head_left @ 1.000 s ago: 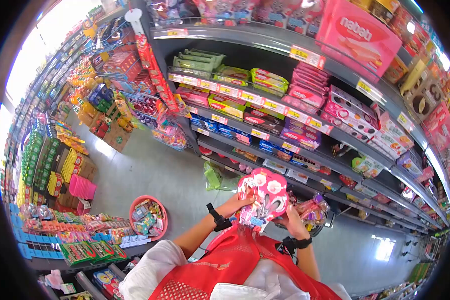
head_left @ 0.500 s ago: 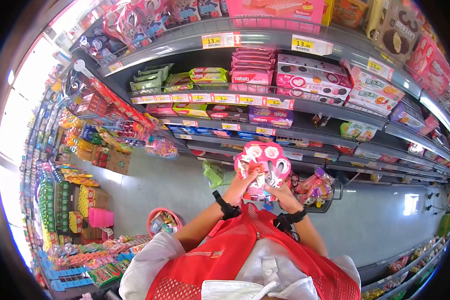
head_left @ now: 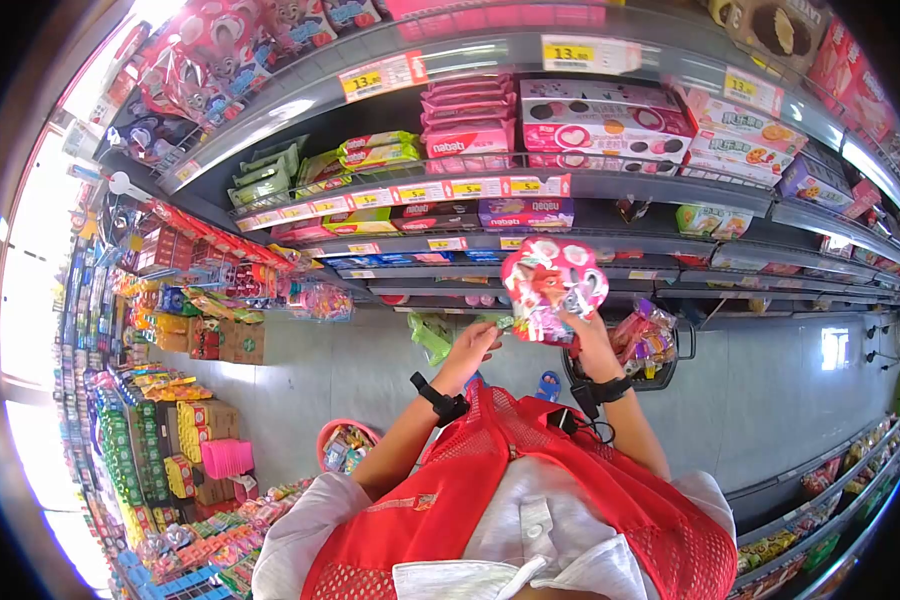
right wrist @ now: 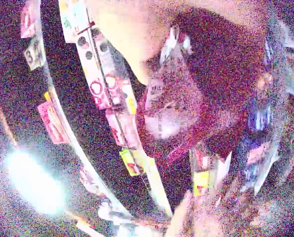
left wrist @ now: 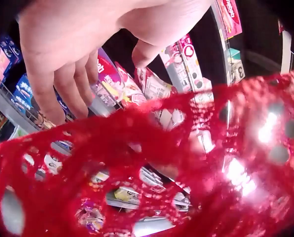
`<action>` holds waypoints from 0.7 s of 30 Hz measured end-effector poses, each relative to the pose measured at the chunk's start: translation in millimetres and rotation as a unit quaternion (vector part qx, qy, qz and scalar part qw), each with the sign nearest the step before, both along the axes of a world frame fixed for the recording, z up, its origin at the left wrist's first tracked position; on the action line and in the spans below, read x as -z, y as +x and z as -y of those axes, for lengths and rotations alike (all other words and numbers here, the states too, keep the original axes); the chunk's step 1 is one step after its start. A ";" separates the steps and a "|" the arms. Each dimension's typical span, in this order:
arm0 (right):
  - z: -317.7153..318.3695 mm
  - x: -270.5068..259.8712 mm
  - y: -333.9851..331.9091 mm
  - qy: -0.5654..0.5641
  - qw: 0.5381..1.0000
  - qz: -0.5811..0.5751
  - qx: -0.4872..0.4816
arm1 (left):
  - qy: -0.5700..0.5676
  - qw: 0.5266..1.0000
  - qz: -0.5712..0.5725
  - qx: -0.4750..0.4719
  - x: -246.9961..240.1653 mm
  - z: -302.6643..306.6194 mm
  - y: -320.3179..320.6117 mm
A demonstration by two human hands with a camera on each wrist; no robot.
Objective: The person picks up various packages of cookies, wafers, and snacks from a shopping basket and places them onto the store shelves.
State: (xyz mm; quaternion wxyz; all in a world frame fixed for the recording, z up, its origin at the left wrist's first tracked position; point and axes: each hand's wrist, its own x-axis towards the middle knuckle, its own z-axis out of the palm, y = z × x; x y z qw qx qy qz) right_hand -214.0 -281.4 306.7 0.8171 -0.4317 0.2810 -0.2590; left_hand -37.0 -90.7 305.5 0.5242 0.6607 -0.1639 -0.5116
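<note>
In the head view my right hand (head_left: 594,345) grips the lower right edge of a pink paw-shaped snack bag (head_left: 554,285), printed with a cartoon fox and a grey rabbit, held up in front of the shelves. My left hand (head_left: 473,348) is beside the bag's lower left, its fingertips near a small green bit (head_left: 505,323) at the bag's edge. From the left wrist view, the left fingers (left wrist: 63,86) reach down loosely with the thumb apart, nothing between them. Heavy grain blurs the right wrist view, where the bag's back (right wrist: 169,111) shows under the hand.
Shelves ahead carry pink wafer packs (head_left: 467,135), boxed cookies (head_left: 610,125) and similar paw-shaped bags (head_left: 185,75) at upper left. A black basket (head_left: 650,375) of packages stands on the floor at right. Behind my left arm is a pink tub (head_left: 328,440); a green plastic bag (head_left: 430,335) lies by the shelf.
Both hands held the bag earlier; the left has let go and moved left, while the right lifts the bag slightly up and right. The head view has turned toward the right.
</note>
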 end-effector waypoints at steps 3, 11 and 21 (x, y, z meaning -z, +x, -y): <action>17.4 -19.0 14.2 0.010 0.999 -0.010 0.049 | -0.004 0.999 -0.015 0.035 2.9 -8.8 18.7; 73.6 -43.0 89.9 0.027 0.995 -0.054 0.080 | -0.113 0.991 -0.017 0.067 -28.3 -15.7 73.2; 94.1 -41.2 144.0 0.033 0.999 -0.029 -0.002 | -0.615 0.752 0.170 0.164 -318.4 -114.3 142.7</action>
